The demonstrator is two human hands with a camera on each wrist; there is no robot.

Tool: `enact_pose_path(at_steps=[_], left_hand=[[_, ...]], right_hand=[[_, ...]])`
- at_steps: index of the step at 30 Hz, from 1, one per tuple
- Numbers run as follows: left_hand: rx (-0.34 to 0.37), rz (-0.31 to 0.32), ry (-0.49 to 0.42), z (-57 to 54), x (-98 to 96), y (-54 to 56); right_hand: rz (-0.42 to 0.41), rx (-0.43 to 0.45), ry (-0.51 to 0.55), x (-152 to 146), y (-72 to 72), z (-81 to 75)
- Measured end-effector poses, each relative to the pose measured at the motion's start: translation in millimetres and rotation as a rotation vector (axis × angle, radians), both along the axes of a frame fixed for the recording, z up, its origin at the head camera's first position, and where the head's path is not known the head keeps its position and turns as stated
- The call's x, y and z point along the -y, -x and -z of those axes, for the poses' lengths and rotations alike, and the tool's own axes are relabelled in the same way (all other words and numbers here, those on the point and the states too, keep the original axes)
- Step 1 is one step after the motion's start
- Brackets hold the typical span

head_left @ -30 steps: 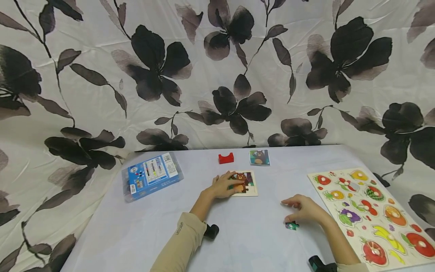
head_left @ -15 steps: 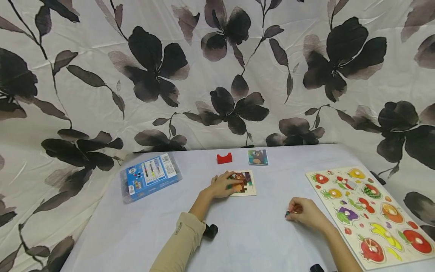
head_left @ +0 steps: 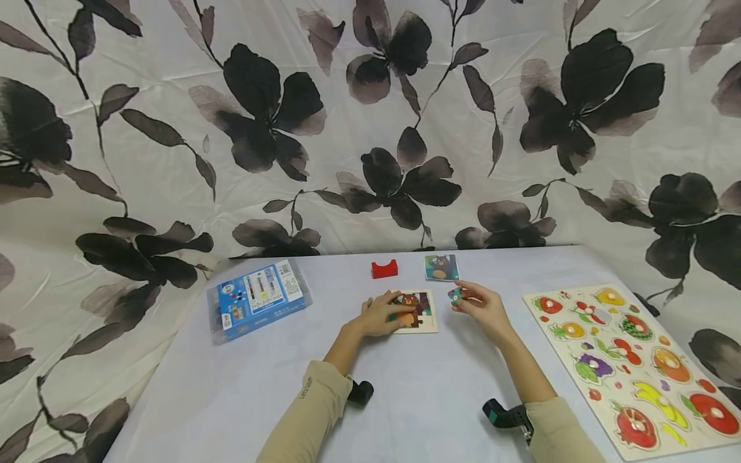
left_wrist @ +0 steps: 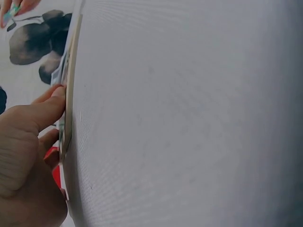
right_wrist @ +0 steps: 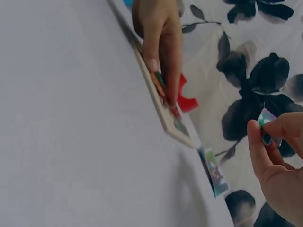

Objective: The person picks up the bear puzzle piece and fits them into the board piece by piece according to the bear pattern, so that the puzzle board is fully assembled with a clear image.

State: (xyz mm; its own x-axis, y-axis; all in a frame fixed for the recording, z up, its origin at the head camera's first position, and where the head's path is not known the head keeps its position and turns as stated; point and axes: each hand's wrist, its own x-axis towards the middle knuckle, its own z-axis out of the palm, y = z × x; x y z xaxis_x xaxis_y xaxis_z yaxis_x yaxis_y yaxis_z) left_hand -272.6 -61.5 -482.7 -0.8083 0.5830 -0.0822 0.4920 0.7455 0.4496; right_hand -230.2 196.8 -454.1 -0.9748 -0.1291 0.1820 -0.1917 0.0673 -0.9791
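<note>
On the white table lies a small wooden jigsaw puzzle (head_left: 427,323) with a brown bear picture. My left hand (head_left: 379,316) rests on its left part, fingers stretched over the picture and hiding some of it. The thumb touches the board near its edge in the left wrist view. Just right of the puzzle, my right hand (head_left: 485,313) pinches a small green and dark jigsaw piece (head_left: 455,296) between thumb and fingers, held above the table. The same piece (right_wrist: 267,124) shows up close in the right wrist view, partly covered by fingertips.
Behind the puzzle are a red notched block (head_left: 384,269) and a square bear picture card (head_left: 442,268). A blue box in clear plastic (head_left: 258,299) lies at the left. To the right is a large fruit puzzle board (head_left: 628,373). A flowered cloth (head_left: 405,128) hangs behind the table.
My right hand has picked the jigsaw piece up from the table beside the fruit board and carried it forward and left, close to the bear puzzle. My left hand has stayed in place.
</note>
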Motion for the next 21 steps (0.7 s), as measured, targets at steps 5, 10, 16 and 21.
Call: enact_pose_path(at_steps=[5,10,16,21], left_hand=[[0.01,-0.007,-0.002,0.5,-0.1,-0.3],[0.011,-0.012,0.0,-1.3,0.4,-0.7],[0.021,-0.011,0.004,-0.9,1.1,-0.2],[0.01,0.0,-0.01,0.0,1.9,0.1]], right_hand=[[0.06,0.045,0.055,15,17.4,-2.8],[0.137,0.058,0.209,28,29.2,-4.7],[0.168,0.032,0.267,39,34.4,-5.5],[0.065,0.054,0.217,40,32.7,-9.2]])
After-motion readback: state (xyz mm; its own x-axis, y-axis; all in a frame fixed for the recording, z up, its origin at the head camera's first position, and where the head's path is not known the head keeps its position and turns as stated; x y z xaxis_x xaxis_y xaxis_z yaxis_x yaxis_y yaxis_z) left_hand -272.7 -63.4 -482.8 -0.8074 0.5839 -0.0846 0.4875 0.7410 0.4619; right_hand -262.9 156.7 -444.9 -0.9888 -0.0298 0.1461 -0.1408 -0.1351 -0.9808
